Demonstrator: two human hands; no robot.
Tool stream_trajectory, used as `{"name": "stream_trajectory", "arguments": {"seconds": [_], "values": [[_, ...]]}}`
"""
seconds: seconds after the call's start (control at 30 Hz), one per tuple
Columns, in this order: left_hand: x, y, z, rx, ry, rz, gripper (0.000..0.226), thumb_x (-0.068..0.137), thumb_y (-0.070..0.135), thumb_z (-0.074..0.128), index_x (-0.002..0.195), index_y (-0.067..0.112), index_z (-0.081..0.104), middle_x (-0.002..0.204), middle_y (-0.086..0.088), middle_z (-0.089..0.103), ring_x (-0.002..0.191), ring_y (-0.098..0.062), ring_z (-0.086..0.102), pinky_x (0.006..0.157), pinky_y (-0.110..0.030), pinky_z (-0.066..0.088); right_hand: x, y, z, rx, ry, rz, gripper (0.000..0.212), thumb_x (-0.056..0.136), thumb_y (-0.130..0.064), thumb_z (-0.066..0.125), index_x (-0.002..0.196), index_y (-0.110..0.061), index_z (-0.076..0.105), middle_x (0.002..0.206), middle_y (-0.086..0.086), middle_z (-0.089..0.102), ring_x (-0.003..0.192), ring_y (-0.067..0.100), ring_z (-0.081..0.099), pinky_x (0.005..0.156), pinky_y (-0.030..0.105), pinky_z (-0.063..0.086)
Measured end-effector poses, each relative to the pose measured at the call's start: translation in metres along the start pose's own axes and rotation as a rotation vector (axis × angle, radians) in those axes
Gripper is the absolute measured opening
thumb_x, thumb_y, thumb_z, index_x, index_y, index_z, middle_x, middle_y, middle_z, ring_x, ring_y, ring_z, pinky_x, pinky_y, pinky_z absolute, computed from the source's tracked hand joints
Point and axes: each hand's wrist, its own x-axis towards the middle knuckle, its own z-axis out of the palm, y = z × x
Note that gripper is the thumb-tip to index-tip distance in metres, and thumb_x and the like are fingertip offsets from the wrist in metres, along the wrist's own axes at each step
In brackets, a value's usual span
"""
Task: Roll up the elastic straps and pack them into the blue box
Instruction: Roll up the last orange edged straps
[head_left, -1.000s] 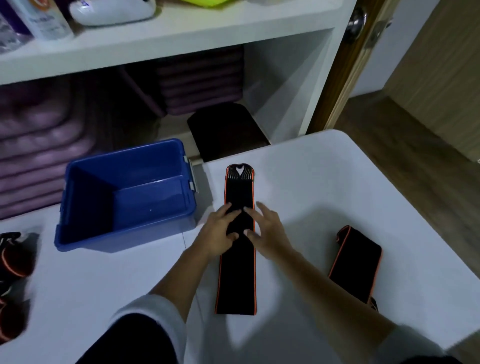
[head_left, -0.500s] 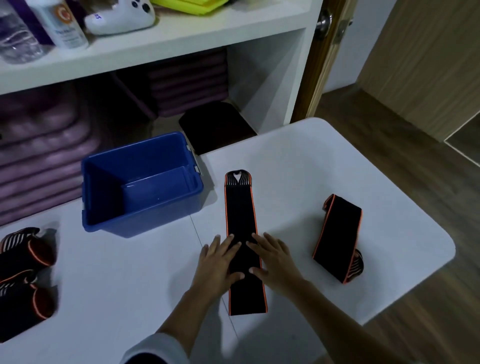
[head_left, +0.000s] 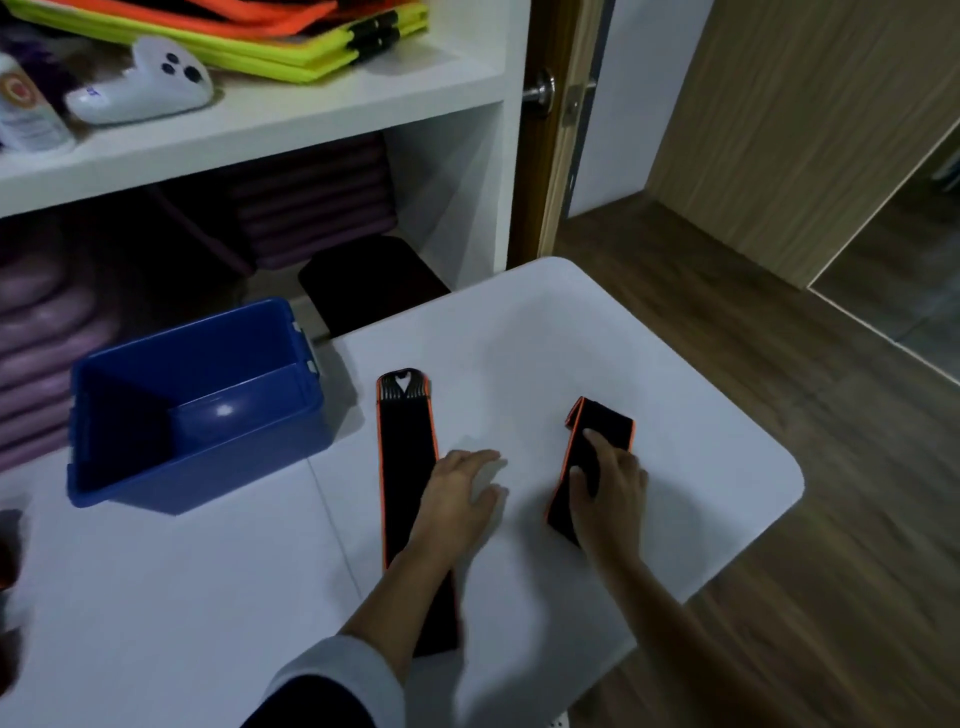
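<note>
the flat strap (head_left: 405, 441) is pressed by the left hand (head_left: 457, 493), fingers straight; the folded strap (head_left: 608, 421) is gripped in curled fingers by the right hand (head_left: 613, 483). lifted loosely, it could be sprung open.

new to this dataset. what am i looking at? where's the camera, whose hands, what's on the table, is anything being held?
There is no machine here. A person works with two bare hands, and one wide-angle camera worn on their head looks forward and down. All the pictures share that one view, taken moments apart.

In the latest one, a white table carries an open-topped blue box at the left. Beside the box a long black strap with orange edges lies flat and unrolled. The left hand is over that strap's right edge, fingers spread, holding nothing. Further right lies a second strap, folded over. The right hand lies on top of it, but it is not clear whether it grips or only presses. Behind the table stands a white shelf unit.
</note>
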Motion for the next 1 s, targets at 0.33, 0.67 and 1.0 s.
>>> {"name": "stream_trajectory", "arguments": {"seconds": [0.33,0.67,1.0], "values": [[0.074,0.073,0.052,-0.271,-0.054,-0.272,0.037,0.091,0.019,0.057,0.127,0.021,0.054,0.114,-0.007,0.063,0.089,-0.009,0.053,0.080,-0.010,0.035,0.093,0.036,-0.023,0.309,-0.222,0.499,0.052,0.094,-0.030,0.052,0.143,-0.023,0.036,0.121,0.015,0.060,0.118,0.028,0.052,0.097,0.032,0.038],[0.110,0.087,0.060,-0.347,-0.014,-0.421,0.036,0.093,0.033,0.052,0.129,0.030,0.051,0.106,-0.004,0.063,0.090,-0.010,0.055,0.080,-0.017,0.038,0.109,0.028,-0.026,0.486,-0.400,0.300,0.064,0.087,-0.001,0.061,0.141,-0.026,0.038,0.131,0.004,0.052,0.091,0.007,0.057,0.066,0.004,0.043],[0.105,0.099,0.009,-0.592,0.110,-0.536,0.050,0.093,0.029,0.055,0.139,0.016,0.038,0.090,-0.004,0.060,0.072,-0.019,0.059,0.067,-0.030,0.048,0.099,0.002,-0.040,0.610,-0.595,0.071,0.095,0.084,0.006,0.061,0.149,-0.036,0.005,0.133,0.005,0.057,0.087,0.016,0.066,0.088,0.039,0.055]]}}
